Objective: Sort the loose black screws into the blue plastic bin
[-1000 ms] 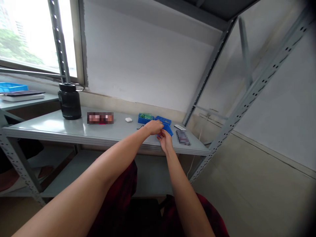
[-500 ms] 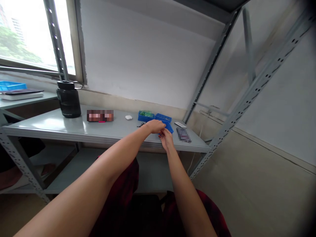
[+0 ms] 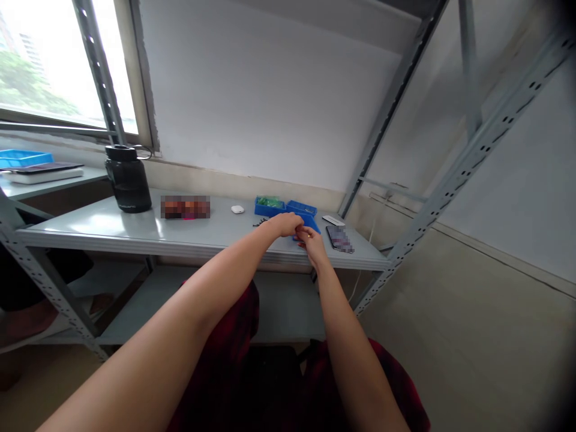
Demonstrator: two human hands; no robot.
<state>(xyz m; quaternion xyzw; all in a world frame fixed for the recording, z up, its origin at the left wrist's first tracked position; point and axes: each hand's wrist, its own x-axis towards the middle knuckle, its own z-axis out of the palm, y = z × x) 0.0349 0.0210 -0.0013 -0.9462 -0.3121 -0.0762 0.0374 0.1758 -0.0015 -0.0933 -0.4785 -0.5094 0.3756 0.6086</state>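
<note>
Shifted slightly rightward, the right hand [image 3: 314,244] meets the left hand [image 3: 287,224] at the front blue tray [image 3: 312,223], just right of frame centre, fingers curled, grip hidden, handling seemingly unfinished.

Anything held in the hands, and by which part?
Cannot be told: left hand and right hand meet by the front blue tray, hiding anything between them.
</note>
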